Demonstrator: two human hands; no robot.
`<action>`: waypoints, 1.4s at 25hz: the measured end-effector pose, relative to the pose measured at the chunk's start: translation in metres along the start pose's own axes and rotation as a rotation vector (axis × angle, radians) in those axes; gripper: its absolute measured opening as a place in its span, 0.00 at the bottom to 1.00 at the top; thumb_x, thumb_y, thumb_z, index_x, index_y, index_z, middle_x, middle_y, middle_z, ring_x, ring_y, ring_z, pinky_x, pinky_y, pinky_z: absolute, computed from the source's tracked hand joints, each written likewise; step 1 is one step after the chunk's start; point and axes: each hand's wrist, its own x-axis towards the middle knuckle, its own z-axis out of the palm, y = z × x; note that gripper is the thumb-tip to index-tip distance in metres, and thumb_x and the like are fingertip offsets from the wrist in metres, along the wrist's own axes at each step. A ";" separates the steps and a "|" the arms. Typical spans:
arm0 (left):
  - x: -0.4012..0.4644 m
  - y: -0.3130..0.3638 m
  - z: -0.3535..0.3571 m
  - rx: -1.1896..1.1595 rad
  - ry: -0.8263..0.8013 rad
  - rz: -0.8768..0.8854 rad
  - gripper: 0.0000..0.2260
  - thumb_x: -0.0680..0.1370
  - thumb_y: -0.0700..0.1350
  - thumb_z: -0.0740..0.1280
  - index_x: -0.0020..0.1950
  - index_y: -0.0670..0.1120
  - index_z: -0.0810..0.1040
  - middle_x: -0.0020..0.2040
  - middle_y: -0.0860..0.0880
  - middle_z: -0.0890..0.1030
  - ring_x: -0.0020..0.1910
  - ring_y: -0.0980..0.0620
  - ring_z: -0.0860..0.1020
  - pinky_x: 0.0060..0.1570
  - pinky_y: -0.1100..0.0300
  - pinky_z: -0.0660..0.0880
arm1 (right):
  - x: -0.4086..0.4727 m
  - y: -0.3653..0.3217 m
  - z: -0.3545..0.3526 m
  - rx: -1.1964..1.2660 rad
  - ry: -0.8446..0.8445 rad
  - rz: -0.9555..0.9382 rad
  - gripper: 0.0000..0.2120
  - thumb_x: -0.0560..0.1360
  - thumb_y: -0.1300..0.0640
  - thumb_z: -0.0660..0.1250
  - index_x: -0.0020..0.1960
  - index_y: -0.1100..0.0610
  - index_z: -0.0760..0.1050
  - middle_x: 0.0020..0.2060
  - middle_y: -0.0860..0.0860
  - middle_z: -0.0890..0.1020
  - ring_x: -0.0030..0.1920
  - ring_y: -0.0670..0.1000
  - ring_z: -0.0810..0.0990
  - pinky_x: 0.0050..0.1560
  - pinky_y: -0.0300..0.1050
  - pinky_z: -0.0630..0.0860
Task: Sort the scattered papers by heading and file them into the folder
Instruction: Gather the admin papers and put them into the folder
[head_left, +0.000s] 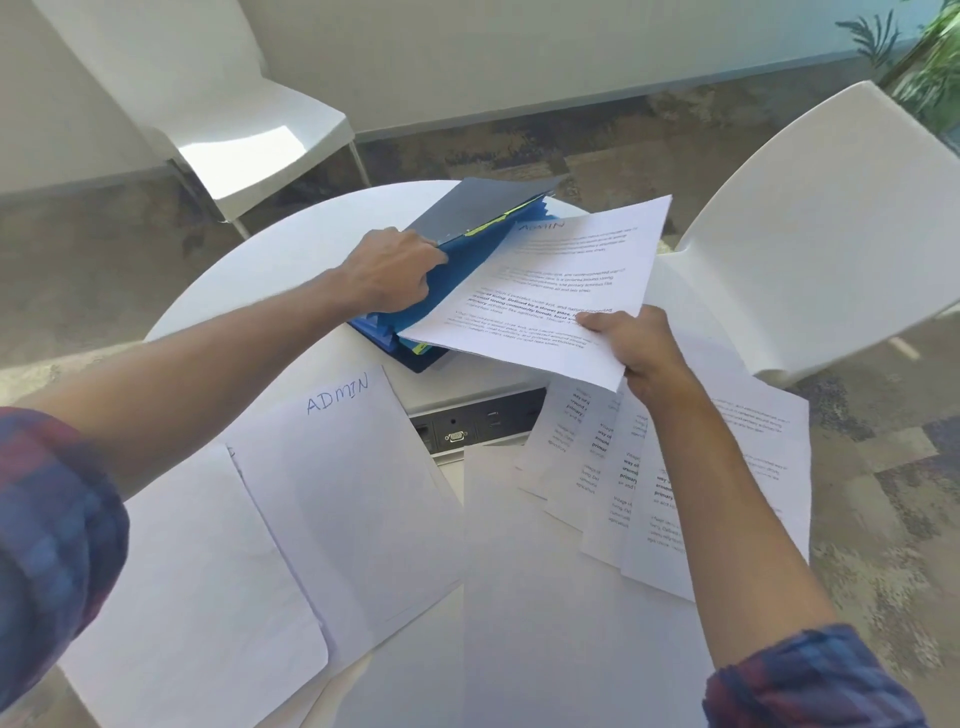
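On the round white table: a blue expanding folder (457, 270) is lying at the far side, its dark grey cover (478, 208) being held raised.
Left hand (387, 273): fingers are being curled round the edge of a blue divider, which is being pulled back so that a pocket is gaping.
Right hand (641, 348): a printed sheet headed ADMIN (550, 286) is being pinched at its near edge, thumb on top, and is being held tilted over the open folder, its far corner reaching past the dividers.
Near left of table (270, 270): a sheet with handwritten ADMIN (353, 478) is lying face up, overlapping a blank sheet (197, 587) beside it.
Near right: a fanned spread of printed pages (613, 467) is lying partly under the right forearm; their headings cannot be read.
Table centre: a black power and data socket panel (478, 421) is being partly covered by papers.
Beyond the table: two white chairs (810, 223) are standing on patterned carpet.
Sleeves: plaid cuffs (57, 519) are being worn rolled up on both arms.
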 end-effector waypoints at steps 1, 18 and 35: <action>-0.001 0.002 -0.001 -0.007 0.005 0.009 0.20 0.76 0.38 0.57 0.64 0.48 0.77 0.58 0.47 0.81 0.42 0.43 0.77 0.31 0.59 0.63 | 0.006 0.000 0.005 -0.029 0.001 0.014 0.16 0.74 0.64 0.72 0.61 0.62 0.77 0.50 0.53 0.85 0.47 0.53 0.85 0.47 0.49 0.83; -0.005 0.042 -0.029 0.125 0.005 0.117 0.18 0.72 0.36 0.59 0.60 0.42 0.77 0.54 0.44 0.81 0.42 0.40 0.77 0.27 0.58 0.56 | 0.053 0.003 0.126 -0.124 0.086 0.029 0.06 0.76 0.63 0.64 0.51 0.60 0.68 0.40 0.52 0.72 0.37 0.50 0.74 0.51 0.56 0.83; -0.007 0.069 -0.014 0.127 -0.039 0.057 0.13 0.78 0.38 0.60 0.61 0.42 0.76 0.54 0.45 0.80 0.48 0.41 0.80 0.35 0.54 0.66 | 0.070 0.017 0.131 -0.410 0.050 0.051 0.08 0.76 0.55 0.64 0.40 0.58 0.71 0.45 0.57 0.82 0.44 0.57 0.81 0.44 0.49 0.81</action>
